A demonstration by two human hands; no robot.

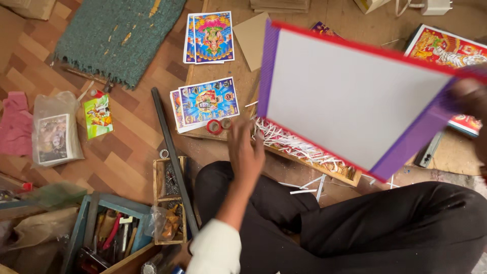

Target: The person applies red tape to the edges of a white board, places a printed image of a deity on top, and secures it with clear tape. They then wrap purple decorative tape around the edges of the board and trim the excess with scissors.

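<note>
My right hand (469, 99) grips the right edge of a flat rectangular board (350, 96), white in the middle with purple sides and red trim, held tilted above my lap. My left hand (245, 149) reaches forward with fingers apart and holds nothing. It hovers near two small tape rolls (218, 125) and a stack of colourful printed pictures (205, 103). White paper strips (297, 144) lie on the wooden work board below the held board.
More picture prints (209, 37) and a cardboard piece (251, 38) lie farther off. A green mat (119, 35), a bagged picture (53, 134), a long dark bar (172, 157), a small wooden box of hardware (170, 200) and a blue tool tray (109, 231) sit left.
</note>
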